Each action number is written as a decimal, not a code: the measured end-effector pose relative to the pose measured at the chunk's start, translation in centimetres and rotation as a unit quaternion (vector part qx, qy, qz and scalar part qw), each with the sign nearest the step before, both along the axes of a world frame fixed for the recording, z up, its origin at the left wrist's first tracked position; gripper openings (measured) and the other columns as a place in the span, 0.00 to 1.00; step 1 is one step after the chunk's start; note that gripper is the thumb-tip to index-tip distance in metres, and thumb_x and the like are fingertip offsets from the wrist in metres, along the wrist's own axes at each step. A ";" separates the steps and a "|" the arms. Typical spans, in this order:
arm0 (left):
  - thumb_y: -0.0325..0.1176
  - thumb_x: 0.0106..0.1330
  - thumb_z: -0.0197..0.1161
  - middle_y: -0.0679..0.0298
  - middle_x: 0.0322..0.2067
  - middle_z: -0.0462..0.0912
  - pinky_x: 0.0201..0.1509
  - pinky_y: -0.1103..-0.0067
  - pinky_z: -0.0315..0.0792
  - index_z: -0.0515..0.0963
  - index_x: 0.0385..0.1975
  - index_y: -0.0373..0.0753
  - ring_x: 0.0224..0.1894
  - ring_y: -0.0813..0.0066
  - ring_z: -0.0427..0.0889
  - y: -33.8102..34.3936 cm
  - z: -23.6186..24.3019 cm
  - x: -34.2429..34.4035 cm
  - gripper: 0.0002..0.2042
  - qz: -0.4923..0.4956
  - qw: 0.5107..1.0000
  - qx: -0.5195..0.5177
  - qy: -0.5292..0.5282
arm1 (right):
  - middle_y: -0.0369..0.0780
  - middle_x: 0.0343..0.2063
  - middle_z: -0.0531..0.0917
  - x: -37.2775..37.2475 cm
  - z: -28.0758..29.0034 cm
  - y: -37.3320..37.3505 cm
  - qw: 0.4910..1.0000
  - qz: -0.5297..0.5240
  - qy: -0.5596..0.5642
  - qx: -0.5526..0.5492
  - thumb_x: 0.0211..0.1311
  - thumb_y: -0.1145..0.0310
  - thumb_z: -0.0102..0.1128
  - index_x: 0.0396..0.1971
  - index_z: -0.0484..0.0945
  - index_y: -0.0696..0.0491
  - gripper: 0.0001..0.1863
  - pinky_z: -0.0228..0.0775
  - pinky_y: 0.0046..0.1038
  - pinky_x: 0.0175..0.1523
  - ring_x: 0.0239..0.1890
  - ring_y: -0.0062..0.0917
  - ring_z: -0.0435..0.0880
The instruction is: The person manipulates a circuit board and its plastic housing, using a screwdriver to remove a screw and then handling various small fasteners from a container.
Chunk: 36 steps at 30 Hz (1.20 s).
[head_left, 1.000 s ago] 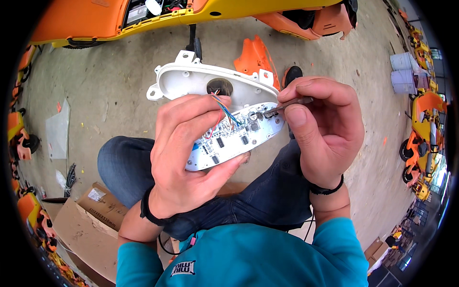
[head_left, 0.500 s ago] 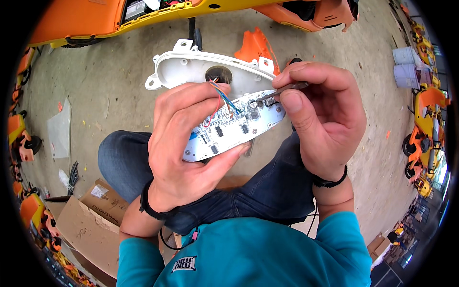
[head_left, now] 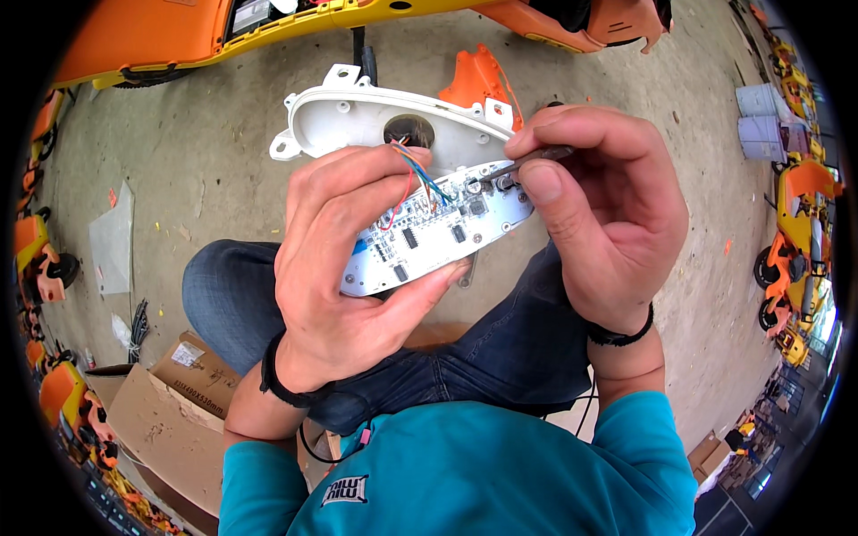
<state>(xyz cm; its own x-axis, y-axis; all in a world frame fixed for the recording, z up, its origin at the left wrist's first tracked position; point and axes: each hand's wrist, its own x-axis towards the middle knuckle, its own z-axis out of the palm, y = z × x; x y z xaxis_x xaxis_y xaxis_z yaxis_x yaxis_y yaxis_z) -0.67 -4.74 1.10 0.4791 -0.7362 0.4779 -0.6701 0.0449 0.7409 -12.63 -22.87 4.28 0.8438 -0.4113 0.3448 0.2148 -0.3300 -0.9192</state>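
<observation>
My left hand grips a white circuit board by its left end, thumb along the near edge and fingers over the far edge. Thin coloured wires rise from the board and run toward the round hole of a white plastic housing just behind it. Between thumb and fingertips, my right hand pinches a slim dark metal tool. Its narrow end reaches the board's upper right part, beside small round components. Exactly what the tip touches is too small to tell.
An orange plastic part lies on the concrete floor behind the housing. Farther back stands an orange and yellow vehicle body. At lower left is an open cardboard box. White buckets and more orange vehicles line the right side.
Almost nothing differs. The board and both hands have shifted very slightly, and the tool's tip stays at the same part of the board.
</observation>
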 end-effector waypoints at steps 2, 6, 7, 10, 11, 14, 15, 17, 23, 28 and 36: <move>0.28 0.47 0.77 0.49 0.55 0.78 0.61 0.66 0.68 0.74 0.50 0.35 0.57 0.58 0.76 0.0 0.0 0.0 0.28 0.000 1.000 0.001 0.000 | 0.44 0.44 0.81 0.0 0.0 0.0 1.000 0.002 0.003 0.000 0.66 0.78 0.62 0.48 0.73 0.61 0.13 0.75 0.23 0.51 0.46 0.23 0.82; 0.29 0.47 0.77 0.49 0.55 0.79 0.62 0.66 0.67 0.75 0.50 0.35 0.57 0.58 0.76 0.0 0.1 0.0 0.28 0.000 1.000 0.002 -0.003 | 0.45 0.43 0.82 0.0 0.0 -0.1 1.000 0.005 0.007 0.004 0.66 0.78 0.62 0.48 0.73 0.61 0.13 0.75 0.23 0.51 0.45 0.23 0.82; 0.29 0.47 0.77 0.49 0.54 0.79 0.62 0.66 0.67 0.75 0.50 0.35 0.57 0.58 0.76 -0.1 0.1 0.0 0.28 -0.001 1.000 0.002 -0.005 | 0.45 0.43 0.82 0.0 0.0 -0.2 1.000 0.007 0.009 0.008 0.66 0.77 0.62 0.48 0.73 0.61 0.13 0.75 0.23 0.51 0.45 0.23 0.82; 0.29 0.46 0.77 0.49 0.54 0.79 0.62 0.66 0.67 0.75 0.50 0.35 0.57 0.58 0.76 0.0 0.1 0.0 0.28 0.000 1.000 0.001 -0.005 | 0.45 0.43 0.82 0.0 -0.1 0.0 1.000 0.007 -0.001 0.030 0.66 0.77 0.62 0.48 0.73 0.61 0.13 0.75 0.23 0.51 0.45 0.23 0.82; 0.29 0.46 0.77 0.49 0.54 0.79 0.62 0.66 0.67 0.75 0.50 0.35 0.56 0.58 0.76 0.0 0.1 0.0 0.28 0.000 1.000 0.002 -0.003 | 0.45 0.43 0.82 0.0 -0.1 0.0 1.000 0.003 -0.002 0.025 0.66 0.77 0.61 0.48 0.73 0.61 0.13 0.75 0.23 0.51 0.45 0.23 0.82; 0.29 0.46 0.77 0.49 0.54 0.79 0.62 0.66 0.67 0.75 0.50 0.34 0.56 0.57 0.76 0.0 0.2 0.0 0.28 0.000 1.000 0.001 0.001 | 0.44 0.43 0.82 0.0 -0.2 -0.1 1.000 -0.007 -0.008 0.017 0.66 0.77 0.61 0.49 0.73 0.61 0.13 0.75 0.22 0.50 0.45 0.23 0.81; 0.29 0.46 0.77 0.48 0.54 0.79 0.62 0.66 0.67 0.75 0.50 0.34 0.56 0.57 0.76 0.0 0.1 0.1 0.28 0.000 1.000 -0.001 0.002 | 0.44 0.43 0.82 0.0 -0.3 -0.1 1.000 -0.008 -0.011 0.017 0.66 0.78 0.61 0.49 0.72 0.61 0.13 0.74 0.22 0.50 0.45 0.23 0.81; 0.28 0.45 0.77 0.48 0.54 0.79 0.62 0.66 0.67 0.75 0.50 0.34 0.56 0.57 0.76 0.0 0.1 0.1 0.29 -0.001 1.000 -0.003 0.002 | 0.44 0.42 0.82 0.0 -0.3 -0.1 1.000 -0.009 -0.012 0.019 0.67 0.78 0.60 0.49 0.72 0.61 0.13 0.74 0.22 0.49 0.45 0.23 0.80; 0.28 0.45 0.77 0.48 0.53 0.79 0.61 0.65 0.68 0.75 0.50 0.34 0.56 0.57 0.76 0.0 0.2 0.1 0.29 -0.002 1.000 -0.003 -0.001 | 0.44 0.42 0.81 0.1 -0.4 0.0 1.000 -0.008 -0.017 0.012 0.67 0.78 0.60 0.49 0.72 0.61 0.13 0.74 0.23 0.50 0.45 0.24 0.80; 0.28 0.44 0.77 0.48 0.54 0.79 0.60 0.65 0.69 0.75 0.50 0.34 0.56 0.56 0.76 0.1 0.1 0.2 0.29 -0.002 1.000 -0.007 -0.005 | 0.45 0.42 0.81 0.2 -0.5 0.2 1.000 -0.010 -0.022 0.020 0.67 0.78 0.60 0.48 0.72 0.61 0.12 0.74 0.24 0.51 0.46 0.25 0.81; 0.28 0.44 0.78 0.48 0.53 0.80 0.61 0.64 0.70 0.74 0.50 0.34 0.57 0.55 0.76 0.0 0.1 0.2 0.29 0.001 1.000 -0.008 -0.008 | 0.46 0.42 0.81 0.2 -0.4 0.1 1.000 0.001 -0.017 0.016 0.67 0.78 0.60 0.48 0.72 0.60 0.12 0.74 0.24 0.51 0.46 0.26 0.81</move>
